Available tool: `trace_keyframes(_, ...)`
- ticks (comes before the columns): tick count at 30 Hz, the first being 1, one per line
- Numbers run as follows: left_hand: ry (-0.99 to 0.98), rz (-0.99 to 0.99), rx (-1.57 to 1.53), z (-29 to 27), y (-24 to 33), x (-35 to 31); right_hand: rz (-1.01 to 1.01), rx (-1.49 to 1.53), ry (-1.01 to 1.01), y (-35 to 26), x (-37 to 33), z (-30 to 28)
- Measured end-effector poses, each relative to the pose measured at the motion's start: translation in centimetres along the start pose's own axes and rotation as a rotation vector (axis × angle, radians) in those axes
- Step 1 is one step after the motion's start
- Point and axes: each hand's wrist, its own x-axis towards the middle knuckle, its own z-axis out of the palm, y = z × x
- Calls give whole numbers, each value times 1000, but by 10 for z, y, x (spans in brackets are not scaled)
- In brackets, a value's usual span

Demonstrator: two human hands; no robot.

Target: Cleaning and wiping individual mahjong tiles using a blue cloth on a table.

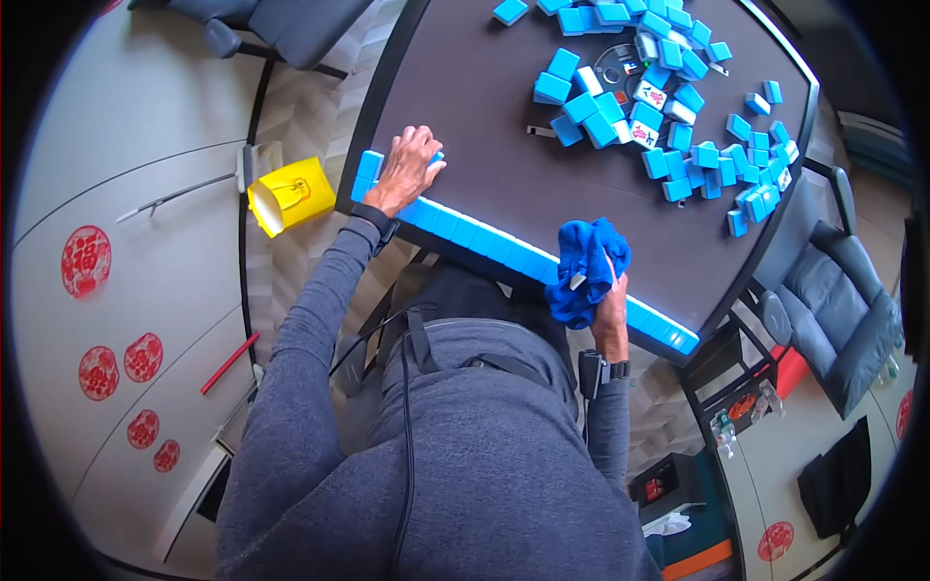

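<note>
My right hand (pixel 611 308) grips a crumpled blue cloth (pixel 587 254) above the near edge of the table, with a small white tag showing on the cloth. A long row of blue-backed mahjong tiles (pixel 475 235) lines that edge, partly hidden behind the cloth and both hands. At the row's left end, my left hand (pixel 407 167) curls its fingers over a mahjong tile (pixel 436 158), of which only a bit of blue shows. More tiles (pixel 368 165) stand just left of that hand.
Many loose mahjong tiles (pixel 581 107) lie scattered around the round centre unit (pixel 617 70) of the dark table (pixel 465 107), and toward its right side. A yellow bin (pixel 293 196) stands left of the table. Grey chairs are at the upper left and right (pixel 823 290).
</note>
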Motion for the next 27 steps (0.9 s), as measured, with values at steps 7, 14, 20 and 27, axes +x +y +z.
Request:
trace_keyframes(7,-29,-32,102,-5,-42,-25,-9,-9,-24,4,-2,-2)
trace_keyframes(14,-39,-99,16,-16,-58,-48,-19,-23,20,-1,-7,10)
trace_keyframes(20,-73,-180,10,-16,-56,-54,-21,-29,-12,1,-4,2)
trace_keyframes(27,214,83,-56,4,-33,-25,-14,49,-25,-3,-7,-2)
